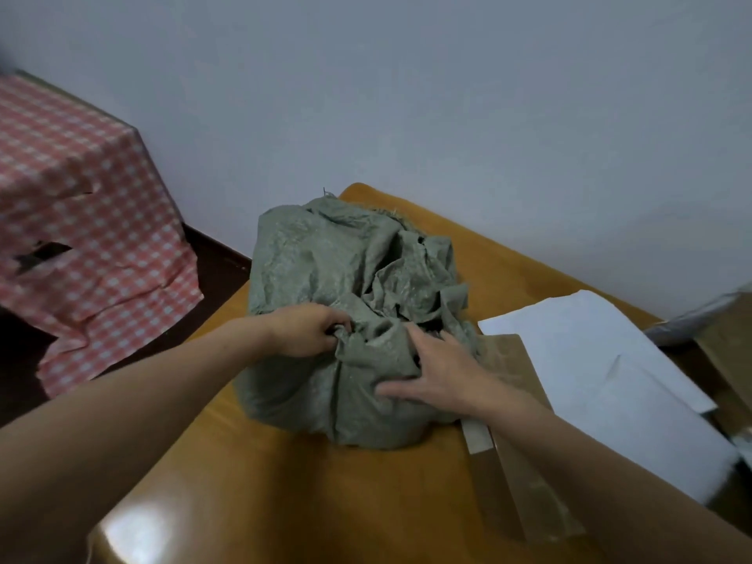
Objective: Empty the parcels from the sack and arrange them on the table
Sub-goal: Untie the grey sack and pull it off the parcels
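Left grip (pixel 310 330) pinches sack (pixel 321 258); right grip (pixel 441 374) presses flat.

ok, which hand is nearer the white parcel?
Right. The right hand lies on the sack just left of the white parcel; the left hand grips sack fabric farther left.

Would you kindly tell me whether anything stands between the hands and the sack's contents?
Only the sack itself: its bunched green fabric hides whatever is inside. The left hand grips a fold, and the right hand rests on it.
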